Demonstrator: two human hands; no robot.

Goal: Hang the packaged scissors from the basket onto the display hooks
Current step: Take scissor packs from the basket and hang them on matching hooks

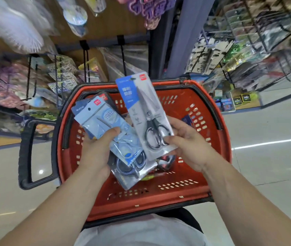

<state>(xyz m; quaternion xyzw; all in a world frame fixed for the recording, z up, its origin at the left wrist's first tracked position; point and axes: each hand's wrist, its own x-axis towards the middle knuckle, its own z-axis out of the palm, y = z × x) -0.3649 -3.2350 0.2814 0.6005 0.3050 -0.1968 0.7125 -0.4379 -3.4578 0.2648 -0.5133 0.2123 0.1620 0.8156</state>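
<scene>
L hand [95, 151] fingers curled round stack [105, 119] of packs, R hand [187, 148] pinching grey pack [141, 107] by bottom edge, both over basket [221, 139]. Risk: loose stack fans, slips while R reaches for hooks [123, 55].

black scissors [146, 110]: grey-blue card, tips up, above basket
blue scissors [95, 114]: fanned stack, tilted left
basket [159, 201]: red, slotted
hooks [123, 55]: black, behind basket

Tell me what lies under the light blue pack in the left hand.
A darker scissors pack, blue-grey handles showing below the light blue pack; another card top shows behind. Their middles are covered, so the count is unclear.
</scene>
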